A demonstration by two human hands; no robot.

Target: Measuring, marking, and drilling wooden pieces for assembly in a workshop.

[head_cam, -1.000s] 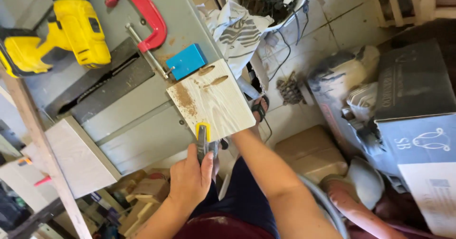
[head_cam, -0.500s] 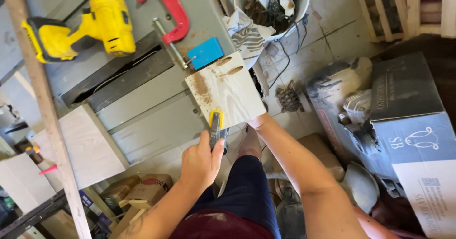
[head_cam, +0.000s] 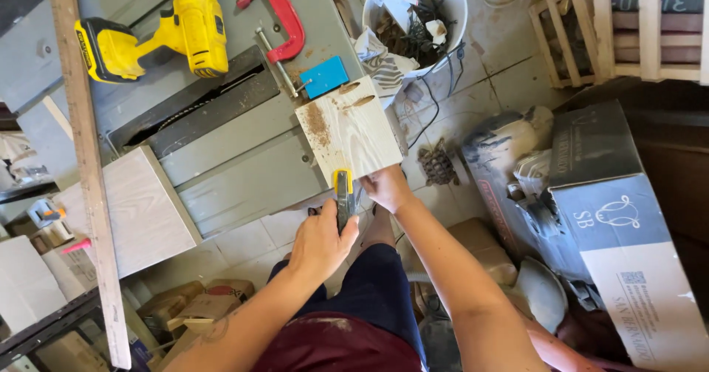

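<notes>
A: Your wooden board (head_cam: 353, 137) sits at the near corner of the grey table (head_cam: 221, 150), its front edge hanging out over the floor. Pocket holes are already cut near its far edge, with sawdust lying beside them.

B: So the drilling looks done. And the hands?

A: Your left hand (head_cam: 319, 240) is closed around a yellow-and-grey hand tool (head_cam: 343, 195), its tip against the board's near edge. Your right hand (head_cam: 385, 187) grips that same edge, steadying it.

B: What's left, then?

A: By my reading, the edge work is only under way; no second piece is joined on. The blue jig (head_cam: 325, 76), red clamp (head_cam: 277, 14) and yellow drill (head_cam: 159, 36) lie apart behind it.
</notes>
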